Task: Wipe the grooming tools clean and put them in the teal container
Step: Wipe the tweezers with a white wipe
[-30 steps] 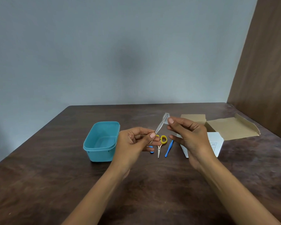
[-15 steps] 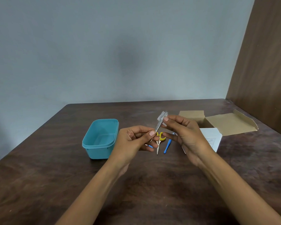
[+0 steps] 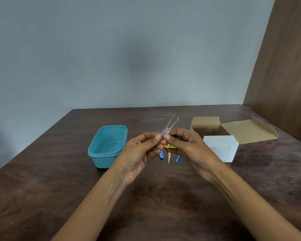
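A plain indoor room, more a bare home or office corner than a workshop or kitchen. A dark wood-grain table (image 3: 42, 197) stands against an unadorned pale grey-blue wall (image 3: 111, 49), with a brown wood-look panel (image 3: 285, 75) on the right. On the table only small household items show: a teal container (image 3: 101, 159), an opened cardboard box (image 3: 247, 131), and small grooming tools.
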{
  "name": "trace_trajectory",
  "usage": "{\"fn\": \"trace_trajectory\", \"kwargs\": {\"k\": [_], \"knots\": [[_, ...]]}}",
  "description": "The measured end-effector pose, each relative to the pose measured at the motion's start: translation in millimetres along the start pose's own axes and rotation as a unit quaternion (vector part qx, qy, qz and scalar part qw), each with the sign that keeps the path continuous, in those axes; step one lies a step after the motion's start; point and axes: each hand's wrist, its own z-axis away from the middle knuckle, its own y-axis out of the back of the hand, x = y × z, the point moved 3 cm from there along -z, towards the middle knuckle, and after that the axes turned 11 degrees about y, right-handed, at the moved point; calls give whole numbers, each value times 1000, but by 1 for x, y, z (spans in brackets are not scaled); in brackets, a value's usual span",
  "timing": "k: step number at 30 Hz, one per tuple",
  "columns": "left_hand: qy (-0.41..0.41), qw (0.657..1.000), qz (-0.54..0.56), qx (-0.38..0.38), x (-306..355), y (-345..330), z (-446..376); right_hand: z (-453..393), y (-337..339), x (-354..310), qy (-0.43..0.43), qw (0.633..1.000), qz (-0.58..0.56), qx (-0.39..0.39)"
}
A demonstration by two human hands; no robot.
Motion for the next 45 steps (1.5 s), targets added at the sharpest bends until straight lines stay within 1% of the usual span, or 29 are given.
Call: {"fn": "trace_trajectory", "kwargs": {"k": [2, 5, 7, 9, 13, 18, 21, 24, 26, 28, 30, 32, 34, 37, 38, 42, 45], "knots": [[2, 1000, -10, 3, 0, -1, 0, -1, 4, -1, 5, 1000, -4, 28], [12, 1000, -11, 4, -2, -1, 1, -4, 12, -3, 8, 996, -45, 73], [16, 1000, -11, 9, -2, -1, 1, -6, 15, -5, 13, 994, -69, 82], [17, 1000, 1, 13, -2, 0, 0, -6, 13, -4, 3, 996, -70, 59], [38, 999, 33, 12, -2, 2, -1, -2, 2, 2, -17, 999, -32, -1], [42, 999, 18, 2, 0, 3, 0, -1, -1, 4, -15, 999, -29, 11], [16, 1000, -20, -8, 0, 0, 1, -1, 2, 5, -11, 998, -32, 52], [-32, 996, -82, -7, -1, -4, 4, -1, 8, 4, 0, 994, -43, 105], [-79, 987, -141, 22, -1, -5, 6, -1, 12, 2, 4, 989, -59, 136], [-139, 969, -194, 65, 0, -5, 8, 0, 12, 4, -5, 986, -75, 152], [-183, 954, -220, 90, 2, -6, 9, 1, 10, 6, -19, 984, -79, 158], [-199, 948, -227, 101, 3, -6, 9, 3, 6, 7, -20, 986, -61, 151], [-190, 952, -214, 110, 3, -5, 9, 3, 5, 6, -13, 985, -58, 164], [-148, 969, -160, 116, 3, -2, 8, 3, 16, 2, -7, 967, -85, 238], [-131, 975, -140, 110, 3, -1, 7, 3, 20, 2, -12, 964, -87, 251], [-72, 993, -58, 72, 1, -2, 5, 3, 16, 3, -16, 969, -97, 226], [-46, 996, -34, 61, 0, -3, 5, 3, 10, 3, -12, 974, -100, 201]]}}
